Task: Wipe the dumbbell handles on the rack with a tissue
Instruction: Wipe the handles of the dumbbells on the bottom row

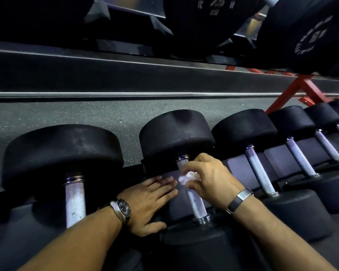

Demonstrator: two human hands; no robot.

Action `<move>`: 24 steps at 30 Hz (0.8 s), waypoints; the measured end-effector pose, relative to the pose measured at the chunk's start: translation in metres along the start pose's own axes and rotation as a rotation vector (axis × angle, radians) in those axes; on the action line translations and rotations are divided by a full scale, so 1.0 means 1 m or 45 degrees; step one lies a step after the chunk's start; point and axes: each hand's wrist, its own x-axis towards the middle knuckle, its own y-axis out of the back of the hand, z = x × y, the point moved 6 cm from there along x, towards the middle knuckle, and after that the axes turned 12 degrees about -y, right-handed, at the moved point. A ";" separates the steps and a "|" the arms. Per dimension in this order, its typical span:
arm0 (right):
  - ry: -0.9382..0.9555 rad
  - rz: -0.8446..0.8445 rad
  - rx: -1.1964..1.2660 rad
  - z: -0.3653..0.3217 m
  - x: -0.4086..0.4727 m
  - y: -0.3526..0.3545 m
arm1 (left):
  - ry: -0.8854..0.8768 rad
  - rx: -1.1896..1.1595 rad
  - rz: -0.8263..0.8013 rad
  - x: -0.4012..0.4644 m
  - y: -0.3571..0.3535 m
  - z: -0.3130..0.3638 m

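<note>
One tissue (188, 178) — on handle (194, 198).

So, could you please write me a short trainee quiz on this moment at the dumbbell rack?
1. True or false: the right hand holds the tissue against a handle.
2. Where does the left hand lie? A) gripping the leftmost handle B) flat on the rack beside the handle being wiped C) raised in the air
3. Fill in: the left wrist wears a ____.

Key: 1 true; 2 B; 3 watch.
</note>
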 end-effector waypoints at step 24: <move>-0.027 -0.447 -0.026 0.007 -0.016 0.001 | 0.012 -0.011 -0.039 0.000 -0.001 0.000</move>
